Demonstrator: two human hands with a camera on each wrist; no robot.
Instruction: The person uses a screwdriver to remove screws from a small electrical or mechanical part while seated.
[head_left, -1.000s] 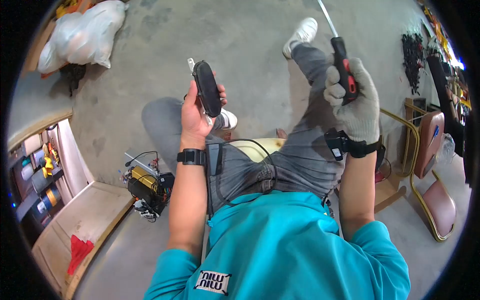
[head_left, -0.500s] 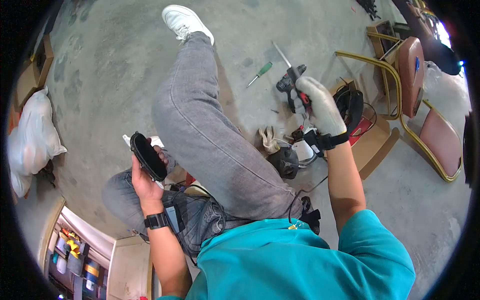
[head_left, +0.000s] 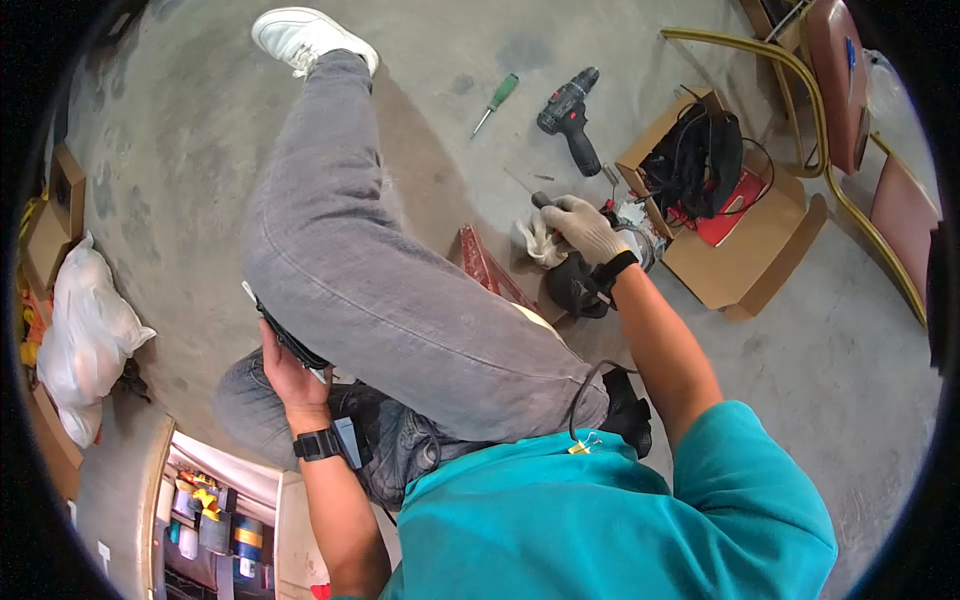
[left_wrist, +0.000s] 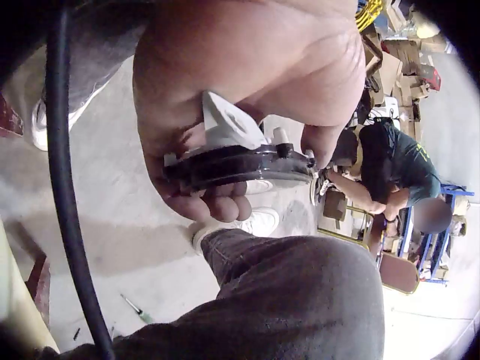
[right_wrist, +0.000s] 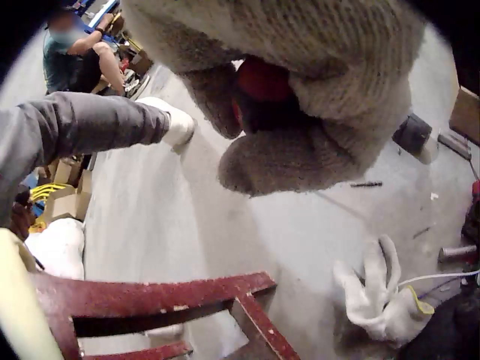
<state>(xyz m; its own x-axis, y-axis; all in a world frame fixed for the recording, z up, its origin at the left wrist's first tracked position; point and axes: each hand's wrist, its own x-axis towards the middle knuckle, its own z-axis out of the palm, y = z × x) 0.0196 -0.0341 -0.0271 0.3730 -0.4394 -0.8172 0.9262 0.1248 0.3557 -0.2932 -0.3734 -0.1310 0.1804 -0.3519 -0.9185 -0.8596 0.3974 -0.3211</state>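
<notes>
My bare left hand [head_left: 296,384] grips a black oval part [head_left: 287,338] with white tabs beside my raised knee; in the left wrist view the fingers curl round the black part [left_wrist: 232,166] and a white tab [left_wrist: 227,124] faces the palm. My gloved right hand [head_left: 584,228] holds a screwdriver [head_left: 541,199] low over the floor, near a loose white glove [head_left: 540,243]. In the right wrist view the gloved fingers [right_wrist: 292,159] wrap its red and black handle [right_wrist: 264,90].
A green screwdriver [head_left: 497,104] and a cordless drill [head_left: 571,118] lie on the floor. An open cardboard box [head_left: 740,263] holds black items, beside a chair [head_left: 838,90]. A red frame [head_left: 482,262] stands by my leg; a white bag [head_left: 90,335] lies left. Another person sits farther off [left_wrist: 401,169].
My right hand has come down with the screwdriver from a raised position towards the floor by the loose glove. The left hand and black part have moved lower, partly behind my knee.
</notes>
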